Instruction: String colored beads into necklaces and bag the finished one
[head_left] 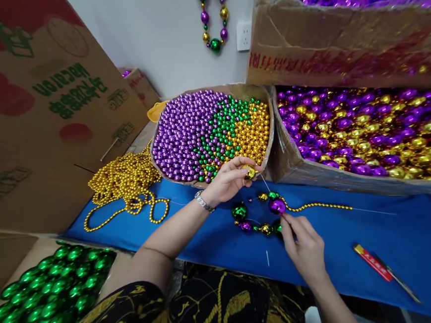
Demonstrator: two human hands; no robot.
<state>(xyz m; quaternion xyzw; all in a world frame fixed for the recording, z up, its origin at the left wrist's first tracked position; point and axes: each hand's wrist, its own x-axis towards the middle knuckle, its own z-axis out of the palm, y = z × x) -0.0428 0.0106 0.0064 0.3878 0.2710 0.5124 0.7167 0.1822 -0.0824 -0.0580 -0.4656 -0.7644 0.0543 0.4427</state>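
My left hand [231, 178], with a metal watch band at the wrist, pinches a shiny gold bead [249, 172] at the front edge of the box of small beads. From that bead a thin pale string [265, 182] runs down to a small green bead [273, 195]. Lower right, my right hand [303, 240] is closed on a large purple bead [276, 205] on the strand. Between the hands on the blue cloth [203, 220] lies a loop of strung beads, including a large green bead [239, 211] and a gold bead [266, 229].
An open box [212, 136] holds small purple, green and gold beads. Larger purple and gold beads fill another box [322, 175]. Gold bead strands [124, 179] are heaped left. A red-and-yellow cutter [373, 263] lies right. Green beads [57, 278] sit lower left; a finished-looking necklace [215, 45] hangs on the wall.
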